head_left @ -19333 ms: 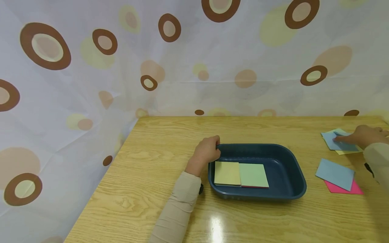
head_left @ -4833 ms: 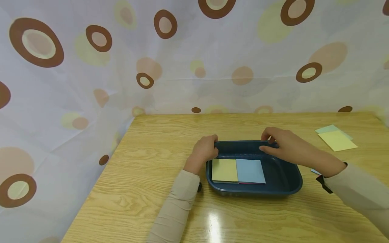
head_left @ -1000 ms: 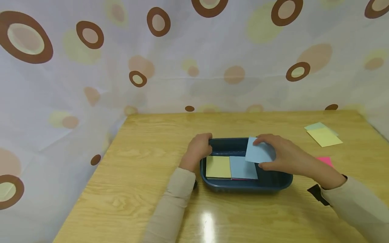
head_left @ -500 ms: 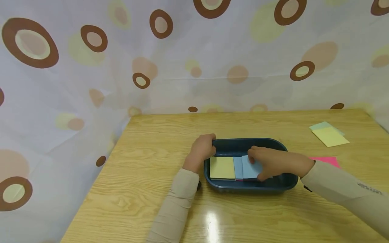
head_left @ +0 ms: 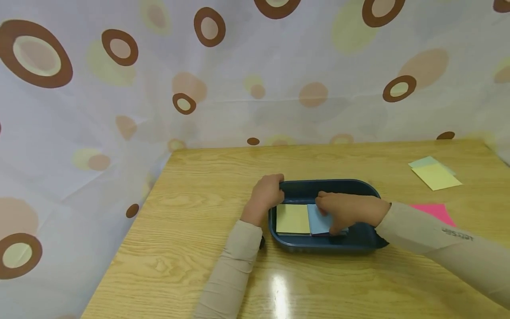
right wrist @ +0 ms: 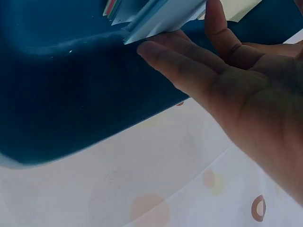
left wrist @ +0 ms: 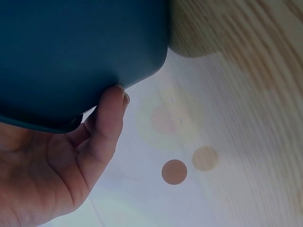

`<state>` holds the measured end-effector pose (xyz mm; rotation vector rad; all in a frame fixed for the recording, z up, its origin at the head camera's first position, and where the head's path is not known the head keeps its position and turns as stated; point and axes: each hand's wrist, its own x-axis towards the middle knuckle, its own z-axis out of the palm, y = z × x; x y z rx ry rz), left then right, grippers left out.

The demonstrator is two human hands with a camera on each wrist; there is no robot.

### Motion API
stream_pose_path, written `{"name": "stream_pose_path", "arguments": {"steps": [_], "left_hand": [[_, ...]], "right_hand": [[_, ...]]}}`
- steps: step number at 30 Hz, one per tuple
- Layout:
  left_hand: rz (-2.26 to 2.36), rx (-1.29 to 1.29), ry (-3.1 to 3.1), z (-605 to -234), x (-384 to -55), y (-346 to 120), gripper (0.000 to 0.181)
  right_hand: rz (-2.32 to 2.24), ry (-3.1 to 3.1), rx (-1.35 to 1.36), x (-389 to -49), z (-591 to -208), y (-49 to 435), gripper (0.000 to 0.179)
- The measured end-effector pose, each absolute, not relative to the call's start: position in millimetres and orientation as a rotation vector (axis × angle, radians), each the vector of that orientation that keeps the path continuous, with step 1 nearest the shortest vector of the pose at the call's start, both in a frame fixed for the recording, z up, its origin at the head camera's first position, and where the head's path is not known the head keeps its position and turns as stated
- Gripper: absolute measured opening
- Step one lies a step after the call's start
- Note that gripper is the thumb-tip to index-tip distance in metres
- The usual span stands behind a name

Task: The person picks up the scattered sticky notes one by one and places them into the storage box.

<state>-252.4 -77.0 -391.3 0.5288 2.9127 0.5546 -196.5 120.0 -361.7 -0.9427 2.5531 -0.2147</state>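
Observation:
A dark blue plastic basin [head_left: 318,246] stands on the table, and my left hand [head_left: 266,195] grips its left rim at the far corner. In the left wrist view the fingers of that hand curl round the basin's wall. Inside the basin my right hand [head_left: 350,210] holds a light blue paper square [head_left: 318,221], fingers at its far edge and thumb at its near edge. This square lies over the right-hand stack of paper squares, seen edge-on in the right wrist view. A stack topped by a pale yellow square [head_left: 292,218] sits against it on the left.
Right of the basin, a yellow square [head_left: 437,177] overlaps a pale green square [head_left: 422,163] on the wooden table [head_left: 191,230]. Nearer, a pink square [head_left: 438,212] is partly hidden by my right sleeve. A patterned curtain [head_left: 231,115] hangs behind the table.
Earlier, blue squares lay on the right-hand table piles; these are now gone from there. My right hand has brought a blue square down onto the right-hand stack and slid it left. The left hand stays put.

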Motion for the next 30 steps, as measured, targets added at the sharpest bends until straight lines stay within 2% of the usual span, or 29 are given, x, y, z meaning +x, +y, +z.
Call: {"name": "stream_pose_path", "arguments": {"steps": [5,18,30], "left_hand": [[0.57,0.543,2.915,-390,-252,-78,0.019],[0.566,0.533,2.91,-392,-253,-79,0.021],[0.57,0.53,2.908,-391,-254,-78,0.021]], "right_hand": [[-0.16,2.546,-0.92,-198,-362,116,0.031],[-0.13,2.523,-0.865,-198,-364,108,0.028],[-0.13,2.511,-0.849,-199,-368,106,0.032]]}}
